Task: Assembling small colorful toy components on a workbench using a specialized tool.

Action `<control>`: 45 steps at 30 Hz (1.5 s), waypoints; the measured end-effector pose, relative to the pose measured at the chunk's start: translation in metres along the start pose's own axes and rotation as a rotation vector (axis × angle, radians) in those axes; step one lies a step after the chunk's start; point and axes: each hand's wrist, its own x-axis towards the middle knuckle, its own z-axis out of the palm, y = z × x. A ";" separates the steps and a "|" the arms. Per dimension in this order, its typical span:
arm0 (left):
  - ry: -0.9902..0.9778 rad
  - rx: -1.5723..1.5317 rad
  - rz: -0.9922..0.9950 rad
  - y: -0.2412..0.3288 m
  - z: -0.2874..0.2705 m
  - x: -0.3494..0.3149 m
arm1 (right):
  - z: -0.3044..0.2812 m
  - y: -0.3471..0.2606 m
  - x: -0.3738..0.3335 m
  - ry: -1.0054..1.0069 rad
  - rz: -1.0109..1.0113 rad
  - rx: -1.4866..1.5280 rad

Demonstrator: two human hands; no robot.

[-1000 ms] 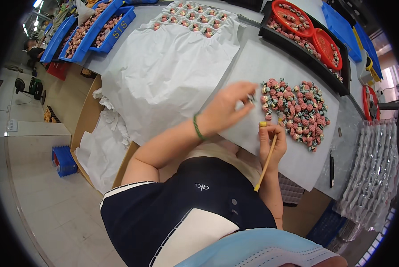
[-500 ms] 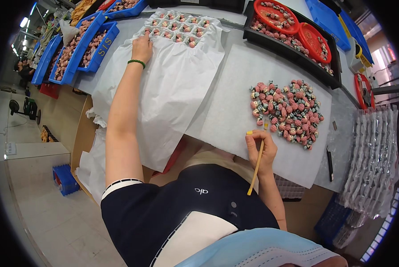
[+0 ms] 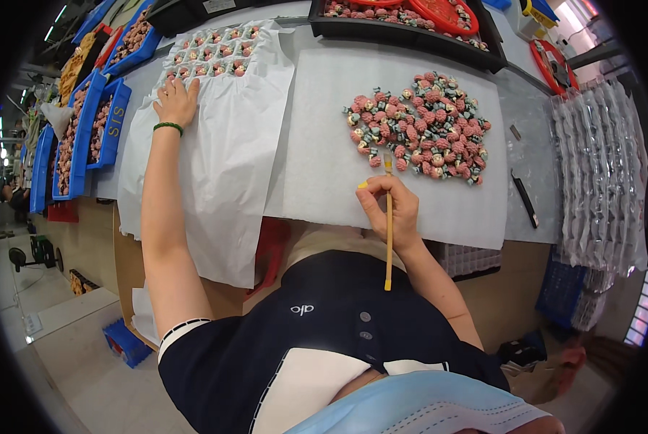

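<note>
My left hand [image 3: 176,103] lies with fingers spread on a sheet of white paper [image 3: 226,163], at the near edge of a white tray [image 3: 207,55]. Small pink-topped figurines fill the tray's compartments. In my right hand [image 3: 397,208] is a thin wooden-handled paintbrush [image 3: 389,242], held upright between the fingers, its head pointing away from me. The brush's tip is close to the near edge of a heap of pink and grey-green figurines [image 3: 436,134]. That heap rests on a white sheet [image 3: 316,163].
At the back stands a black bin [image 3: 494,54] of figurines with red round trays in it. Blue bins [image 3: 114,130] hold more figurines at left. A black-handled tool [image 3: 525,199] and stacked clear plastic trays [image 3: 600,173] are on the right.
The whole view has shifted, so the table appears lower left. My left hand's fingers have spread at the tray's near edge. The brush now stands more upright in my right hand.
</note>
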 end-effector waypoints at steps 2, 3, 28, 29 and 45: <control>0.079 0.156 0.013 0.037 -0.030 -0.012 | -0.008 -0.001 -0.005 0.017 -0.010 0.006; 0.166 -0.127 0.153 0.056 -0.039 -0.017 | -0.011 -0.003 -0.007 0.037 -0.004 0.012; -0.708 -1.949 0.082 0.235 -0.104 -0.214 | -0.022 0.002 -0.022 0.312 0.100 0.362; -0.710 -1.952 0.076 0.233 -0.098 -0.216 | -0.021 0.003 -0.021 0.309 0.105 0.359; -0.713 -2.025 -0.017 0.230 -0.063 -0.222 | 0.001 0.022 -0.018 0.193 0.152 0.366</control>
